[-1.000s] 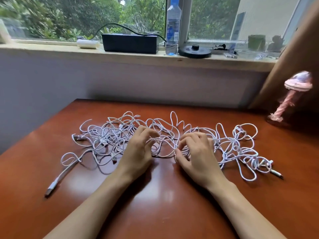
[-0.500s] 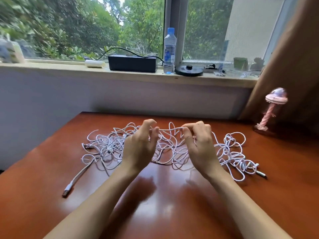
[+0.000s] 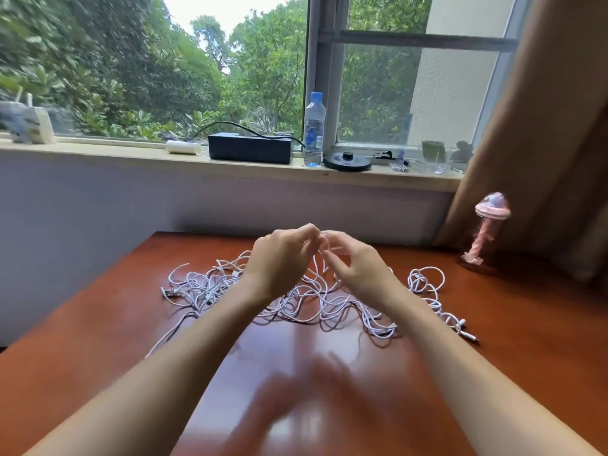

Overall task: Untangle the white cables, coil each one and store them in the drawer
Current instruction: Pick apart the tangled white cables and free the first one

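A tangle of white cables [image 3: 306,304] sprawls across the middle of the reddish-brown wooden table [image 3: 98,350]. Both hands are raised above the heap and nearly touch. My left hand [image 3: 279,261] pinches strands with curled fingers. Just to its right, my right hand [image 3: 355,261] also pinches a strand, and white loops hang from the fingers down to the pile. Plug ends lie at the pile's left [image 3: 167,292] and right [image 3: 467,334]. No drawer is in view.
A pink mushroom-shaped lamp [image 3: 487,232] stands at the table's far right by a brown curtain. On the windowsill behind are a black box [image 3: 250,148], a water bottle [image 3: 314,130] and a black round base [image 3: 347,161].
Both hands have risen from flat on the pile and come together, lifting strands off the table. The view has tilted up, showing more window.
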Demonstrator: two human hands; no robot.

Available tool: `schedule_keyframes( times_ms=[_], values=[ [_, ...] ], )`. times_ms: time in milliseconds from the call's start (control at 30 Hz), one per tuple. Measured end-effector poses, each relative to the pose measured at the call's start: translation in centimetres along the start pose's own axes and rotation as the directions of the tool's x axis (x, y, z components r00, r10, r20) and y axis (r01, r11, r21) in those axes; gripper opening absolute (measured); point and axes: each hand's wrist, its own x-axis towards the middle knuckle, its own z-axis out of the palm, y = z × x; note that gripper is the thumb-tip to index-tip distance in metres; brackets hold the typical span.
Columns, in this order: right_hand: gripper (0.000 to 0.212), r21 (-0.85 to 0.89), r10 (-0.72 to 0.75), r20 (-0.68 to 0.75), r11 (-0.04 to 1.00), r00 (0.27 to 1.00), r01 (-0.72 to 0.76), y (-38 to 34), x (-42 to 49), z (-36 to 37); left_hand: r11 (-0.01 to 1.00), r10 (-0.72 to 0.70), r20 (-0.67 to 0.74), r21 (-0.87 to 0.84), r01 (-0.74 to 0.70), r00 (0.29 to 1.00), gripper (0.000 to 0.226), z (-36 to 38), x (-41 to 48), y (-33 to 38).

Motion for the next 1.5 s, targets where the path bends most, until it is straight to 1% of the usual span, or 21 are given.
schedule_keyframes(
  times_ms=[67, 200, 300, 333, 400, 467, 500, 567, 633, 700, 767, 833, 900, 967, 1000, 1067, 1133, 1200, 1300, 1367, 1500],
  values=[
    [0.013, -0.019, -0.009, -0.031, 1.000, 0.999, 0.009, -0.5, 0.6, -0.7, 0.999, 0.013, 0.000, -0.034, -0.013, 1.000, 0.024, -0.8, 0.6, 0.3],
    [0.018, 0.055, -0.041, -0.167, 0.997, 0.985, 0.051, -1.2, 1.0, -2.5, 0.998, 0.069, -0.003, -0.013, -0.069, 0.998, 0.024, -1.8, 0.6, -1.5],
    [0.018, 0.154, 0.009, -0.266, 0.988, 0.964, 0.034, -1.1, 0.8, -3.7, 0.997, 0.021, 0.025, 0.076, -0.023, 0.999, 0.025, -1.9, -0.2, -3.4],
    [0.017, 0.168, 0.028, -0.292, 0.986, 0.956, 0.022, -0.9, 0.7, -4.0, 0.998, -0.012, 0.029, 0.067, 0.010, 0.999, 0.024, -1.8, -0.6, -3.7],
    [0.015, 0.169, 0.067, -0.311, 0.986, 0.948, -0.014, -0.8, 0.4, -4.2, 0.990, -0.100, 0.058, -0.091, 0.105, 0.993, 0.023, -1.8, -1.1, -3.8],
    [0.015, 0.165, 0.109, -0.330, 0.985, 0.938, -0.056, -0.3, 0.1, -3.9, 0.927, -0.206, 0.126, -0.292, 0.235, 0.970, 0.018, -1.9, -1.2, -3.1],
    [0.015, 0.156, 0.126, -0.340, 0.985, 0.932, -0.076, 0.0, 0.0, -3.8, 0.907, -0.227, 0.146, -0.329, 0.264, 0.963, 0.016, -1.8, -1.1, -2.8],
    [0.016, 0.109, 0.145, -0.312, 0.987, 0.939, -0.116, 0.4, -0.4, -3.4, 0.916, -0.205, 0.149, -0.319, 0.243, 0.967, 0.014, -1.6, -0.9, -2.3],
    [0.031, 0.037, 0.115, -0.227, 0.993, 0.967, -0.109, 0.4, -0.7, -3.1, 0.927, -0.169, 0.160, -0.309, 0.211, 0.973, 0.012, -1.5, -0.6, -1.9],
    [0.055, -0.040, 0.040, -0.171, 0.998, 0.984, -0.048, 0.0, -0.8, -2.7, 0.935, -0.137, 0.185, -0.302, 0.189, 0.973, 0.011, -1.4, -0.2, -1.6],
    [0.076, -0.127, -0.019, -0.242, 0.992, 0.970, -0.012, -0.6, -0.5, -2.6, 0.942, -0.127, 0.197, -0.281, 0.181, 0.972, 0.015, -1.5, 0.3, -1.0],
    [0.078, -0.185, -0.082, -0.371, 0.983, 0.925, 0.013, -1.0, -0.1, -2.8, 0.930, -0.139, 0.193, -0.312, 0.195, 0.971, 0.018, -1.6, 0.8, -0.3],
    [0.065, -0.182, -0.163, -0.422, 0.979, 0.892, 0.094, -1.4, -0.3, -2.6, 0.873, -0.180, 0.181, -0.423, 0.242, 0.967, 0.015, -1.7, 1.5, 0.2],
    [0.044, -0.126, -0.194, -0.396, 0.980, 0.898, 0.156, -1.6, -1.1, -2.0, 0.808, -0.231, 0.165, -0.517, 0.284, 0.959, 0.014, -2.0, 2.3, 0.6],
    [0.033, -0.077, -0.163, -0.364, 0.986, 0.917, 0.145, -1.7, -1.6, -1.6, 0.784, -0.255, 0.164, -0.542, 0.303, 0.953, 0.014, -2.1, 2.6, 0.8],
    [0.018, 0.061, -0.018, -0.237, 0.998, 0.971, 0.033, -1.7, -2.7, -0.7, 0.732, -0.316, 0.171, -0.582, 0.355, 0.933, 0.015, -2.0, 3.0, 1.2],
    [0.017, 0.171, 0.101, -0.067, 0.981, 0.993, -0.088, -1.1, -3.7, 0.2, 0.671, -0.379, 0.181, -0.621, 0.404, 0.908, 0.016, -1.6, 3.0, 1.4],
    [0.019, 0.232, 0.146, 0.029, 0.961, 0.989, -0.148, -0.4, -4.6, 1.1, 0.607, -0.426, 0.192, -0.664, 0.436, 0.884, 0.018, -1.2, 2.8, 1.6],
    [0.027, 0.266, 0.183, 0.051, 0.945, 0.982, -0.190, 0.2, -5.3, 1.7, 0.485, -0.484, 0.235, -0.730, 0.482, 0.843, 0.021, -0.6, 2.4, 1.8],
    [0.028, 0.233, 0.184, 0.040, 0.954, 0.982, -0.189, 0.6, -5.3, 1.8, 0.422, -0.508, 0.258, -0.757, 0.499, 0.822, 0.023, -0.3, 2.2, 1.7],
    [0.013, 0.102, 0.138, 0.021, 0.985, 0.990, -0.140, 1.6, -5.1, 1.7, 0.373, -0.564, 0.259, -0.767, 0.522, 0.784, 0.023, 0.2, 2.0, 1.1]
  ],
)
